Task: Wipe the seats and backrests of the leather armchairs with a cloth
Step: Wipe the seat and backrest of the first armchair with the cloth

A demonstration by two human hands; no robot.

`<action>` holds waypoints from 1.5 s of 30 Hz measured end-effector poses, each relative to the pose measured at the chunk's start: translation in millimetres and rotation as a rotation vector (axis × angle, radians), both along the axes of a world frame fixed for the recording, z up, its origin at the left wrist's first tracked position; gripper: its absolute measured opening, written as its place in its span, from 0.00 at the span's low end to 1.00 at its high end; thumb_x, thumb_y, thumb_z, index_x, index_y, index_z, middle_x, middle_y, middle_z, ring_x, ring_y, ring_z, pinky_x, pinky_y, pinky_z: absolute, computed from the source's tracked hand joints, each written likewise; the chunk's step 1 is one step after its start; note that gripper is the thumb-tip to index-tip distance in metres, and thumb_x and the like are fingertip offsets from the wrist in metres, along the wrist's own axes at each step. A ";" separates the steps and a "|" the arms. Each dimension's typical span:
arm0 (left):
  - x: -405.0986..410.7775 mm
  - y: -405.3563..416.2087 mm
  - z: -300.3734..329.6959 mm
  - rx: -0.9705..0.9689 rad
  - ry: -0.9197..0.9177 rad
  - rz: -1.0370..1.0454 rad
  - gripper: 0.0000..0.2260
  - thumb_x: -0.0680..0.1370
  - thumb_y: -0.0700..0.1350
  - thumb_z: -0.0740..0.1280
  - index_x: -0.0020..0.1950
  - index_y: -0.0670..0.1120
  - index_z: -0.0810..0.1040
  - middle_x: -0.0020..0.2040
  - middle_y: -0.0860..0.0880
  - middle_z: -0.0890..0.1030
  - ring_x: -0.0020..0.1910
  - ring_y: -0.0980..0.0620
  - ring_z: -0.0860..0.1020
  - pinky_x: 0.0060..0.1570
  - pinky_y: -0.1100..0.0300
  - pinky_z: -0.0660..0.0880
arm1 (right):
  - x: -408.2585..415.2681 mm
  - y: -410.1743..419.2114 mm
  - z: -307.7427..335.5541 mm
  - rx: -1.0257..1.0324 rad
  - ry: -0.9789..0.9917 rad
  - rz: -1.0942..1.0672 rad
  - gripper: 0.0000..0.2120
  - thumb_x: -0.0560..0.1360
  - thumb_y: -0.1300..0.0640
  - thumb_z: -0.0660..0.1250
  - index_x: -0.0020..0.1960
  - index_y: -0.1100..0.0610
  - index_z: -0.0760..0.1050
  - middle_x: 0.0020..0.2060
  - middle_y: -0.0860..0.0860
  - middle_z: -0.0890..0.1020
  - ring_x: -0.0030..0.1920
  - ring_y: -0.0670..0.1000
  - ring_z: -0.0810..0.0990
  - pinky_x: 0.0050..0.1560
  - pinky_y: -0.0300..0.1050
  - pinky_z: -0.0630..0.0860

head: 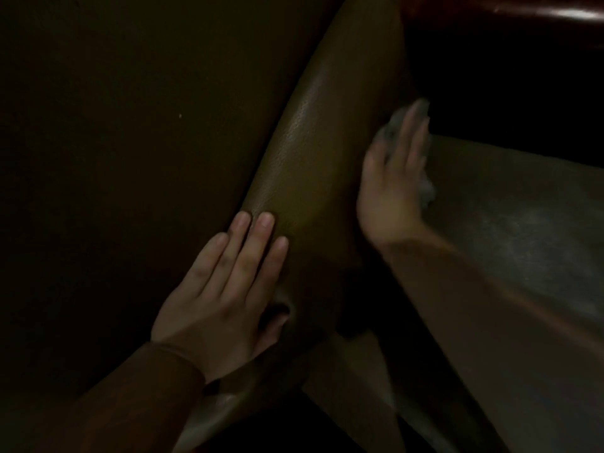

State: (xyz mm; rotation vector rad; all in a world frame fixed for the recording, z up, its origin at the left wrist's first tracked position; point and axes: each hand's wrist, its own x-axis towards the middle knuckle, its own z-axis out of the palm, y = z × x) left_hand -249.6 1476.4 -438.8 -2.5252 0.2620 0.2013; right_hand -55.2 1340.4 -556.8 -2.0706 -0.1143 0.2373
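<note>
A: Item at 1 o'clock?
B: Glossy dark red surface (510, 8) along the top edge of the view, bearing a bright streak of reflected light (568, 13). Its material cannot be told.
A: Directly below it, at 2 o'clock?
B: Black unlit zone (523, 93); no detail resolved.
A: At 10 o'clock?
B: Small white speck (180, 116), isolated on dark ground; its nature cannot be told.

Right hand (394, 178) blurred at centre right, finger outlines smeared. Cloth (426, 188) mostly hidden beneath that palm, only pale smudges showing at fingertips and lower edge. Left thumb tucked out of sight under left hand (225, 295). Armchair (310, 158) cut off by every edge; upper left lost in darkness.
</note>
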 end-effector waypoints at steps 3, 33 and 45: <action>0.0 -0.4 -1.0 -0.012 -0.015 0.006 0.41 0.81 0.64 0.58 0.85 0.37 0.55 0.85 0.33 0.51 0.84 0.35 0.51 0.84 0.45 0.43 | -1.0 14.2 22.9 0.033 -0.054 0.055 0.43 0.79 0.29 0.33 0.85 0.56 0.41 0.84 0.57 0.40 0.83 0.59 0.37 0.81 0.62 0.38; -65.2 -51.4 15.7 -0.181 -0.180 0.369 0.27 0.88 0.53 0.50 0.87 0.48 0.52 0.87 0.42 0.51 0.86 0.43 0.49 0.83 0.44 0.42 | -316.6 -60.0 7.4 0.144 0.333 0.745 0.48 0.68 0.17 0.33 0.79 0.41 0.27 0.77 0.49 0.23 0.78 0.52 0.28 0.79 0.51 0.40; -329.0 -224.7 -33.4 -0.641 -0.489 1.304 0.29 0.83 0.54 0.53 0.85 0.50 0.62 0.86 0.48 0.54 0.85 0.49 0.49 0.82 0.41 0.48 | -297.6 -24.3 43.2 -0.056 0.931 0.352 0.39 0.84 0.33 0.44 0.84 0.59 0.49 0.82 0.62 0.56 0.80 0.63 0.57 0.79 0.65 0.56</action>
